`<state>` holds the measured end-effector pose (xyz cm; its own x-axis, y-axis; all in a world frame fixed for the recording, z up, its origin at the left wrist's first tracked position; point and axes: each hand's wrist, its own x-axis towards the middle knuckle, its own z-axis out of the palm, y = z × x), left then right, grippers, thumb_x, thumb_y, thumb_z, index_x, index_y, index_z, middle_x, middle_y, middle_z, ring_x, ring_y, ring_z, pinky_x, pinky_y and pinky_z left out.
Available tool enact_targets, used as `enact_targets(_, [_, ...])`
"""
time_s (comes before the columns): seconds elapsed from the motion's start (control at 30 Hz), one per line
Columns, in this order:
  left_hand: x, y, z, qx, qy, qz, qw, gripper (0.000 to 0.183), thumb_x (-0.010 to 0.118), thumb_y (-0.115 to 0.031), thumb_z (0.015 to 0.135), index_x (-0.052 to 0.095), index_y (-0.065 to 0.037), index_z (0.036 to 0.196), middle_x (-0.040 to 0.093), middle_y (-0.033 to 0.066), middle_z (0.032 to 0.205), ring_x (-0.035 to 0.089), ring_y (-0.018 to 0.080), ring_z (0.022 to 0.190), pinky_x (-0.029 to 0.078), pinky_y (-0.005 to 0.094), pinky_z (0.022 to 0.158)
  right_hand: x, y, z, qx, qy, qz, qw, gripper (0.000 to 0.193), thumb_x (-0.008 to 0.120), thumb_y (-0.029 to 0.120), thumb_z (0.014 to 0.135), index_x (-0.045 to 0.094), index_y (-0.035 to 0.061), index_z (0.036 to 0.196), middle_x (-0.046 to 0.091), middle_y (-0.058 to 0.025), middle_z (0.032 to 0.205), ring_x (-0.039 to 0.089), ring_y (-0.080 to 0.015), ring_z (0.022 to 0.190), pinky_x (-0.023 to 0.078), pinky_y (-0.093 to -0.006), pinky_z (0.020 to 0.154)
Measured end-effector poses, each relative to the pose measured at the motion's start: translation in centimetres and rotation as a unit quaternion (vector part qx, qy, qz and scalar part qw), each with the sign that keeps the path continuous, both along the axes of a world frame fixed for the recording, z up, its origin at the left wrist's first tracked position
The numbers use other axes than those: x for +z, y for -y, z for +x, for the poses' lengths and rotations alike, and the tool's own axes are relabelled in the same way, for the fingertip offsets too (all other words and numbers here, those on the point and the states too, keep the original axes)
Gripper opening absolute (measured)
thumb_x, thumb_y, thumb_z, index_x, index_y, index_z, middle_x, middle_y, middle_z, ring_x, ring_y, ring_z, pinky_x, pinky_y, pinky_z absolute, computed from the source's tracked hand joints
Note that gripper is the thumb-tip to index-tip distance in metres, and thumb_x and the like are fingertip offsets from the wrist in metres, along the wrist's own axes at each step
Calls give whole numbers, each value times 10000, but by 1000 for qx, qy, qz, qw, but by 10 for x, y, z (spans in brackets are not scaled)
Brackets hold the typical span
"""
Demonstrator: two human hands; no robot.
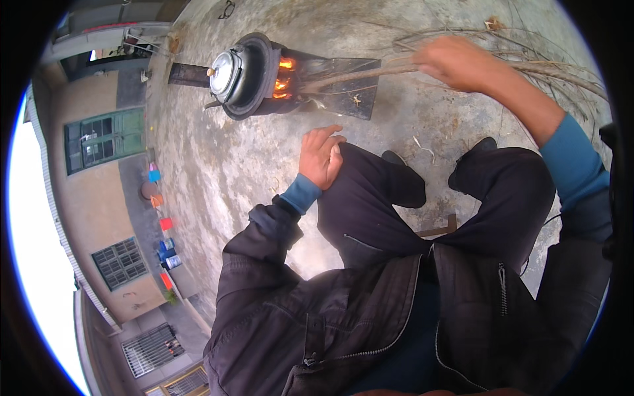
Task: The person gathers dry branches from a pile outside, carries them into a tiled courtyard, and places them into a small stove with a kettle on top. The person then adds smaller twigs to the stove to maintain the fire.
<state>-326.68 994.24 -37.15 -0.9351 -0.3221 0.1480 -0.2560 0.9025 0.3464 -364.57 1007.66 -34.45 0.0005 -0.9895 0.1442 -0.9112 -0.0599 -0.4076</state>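
Here, gripping a long branch (360, 76) at far right in the right hand (454, 64), aiming it at the flames (282, 86) inside the wood-fired stove (267, 107), far left. Slide it low, steadily, never jolting the kettle (226, 76) on top, lidded, hiding its contents. Mind the left hand (321, 157), half-open, empty, beside the left knee (356, 168).

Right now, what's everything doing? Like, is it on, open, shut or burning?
Fire, burning
Stove, lit
Kettle, on the stove, lid on
Long stick, one end by the fire
Right hand, slightly blurred, grip closed on the stick
Left hand, resting on the knee, holding nothing
Jacket, unzipped in front
Branches, lying loose on the ground
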Motion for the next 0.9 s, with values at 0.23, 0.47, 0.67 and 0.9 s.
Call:
enact_targets(0.23, [0, 1, 7, -2, -17, 0, 1000, 201, 574, -89, 915, 706, -51, 1062, 651, 132, 1299, 582, 370, 1136, 416, 475, 1020, 37, -56, -35, -25, -15, 72, 997, 297, 652, 205, 1011, 740, 86, 1268, 723, -190, 959, 656, -401, 964, 523, -490, 876])
enact_targets(0.47, [0, -1, 0, -12, -13, -4, 1000, 214, 574, -78, 898, 706, -54, 1065, 653, 128, 1298, 584, 365, 1118, 421, 467, 1000, 15, -19, -1, -15, -10, 59, 998, 230, 664, 225, 996, 745, 64, 1139, 718, -207, 933, 682, -426, 941, 540, -529, 818])
enact_targets(0.67, [1, -2, -1, -8, 4, -4, 1000, 212, 569, -85, 895, 703, -57, 1057, 652, 126, 1298, 581, 362, 1112, 418, 467, 997, 3, 18, 22, 1, -26, 100, 995, 227, 663, 240, 992, 737, 65, 1116, 725, -192, 964, 687, -434, 936, 539, -540, 825])
enact_targets(0.9, [-2, 1, 3, -10, -1, 6, 1000, 249, 509, -122, 965, 709, -53, 1096, 654, 143, 1326, 581, 375, 1147, 415, 466, 1007, 34, -57, -28, -41, -7, 80, 996, 299, 658, 198, 997, 734, 68, 1255, 750, -173, 1067, 660, -400, 1058, 519, -512, 913])
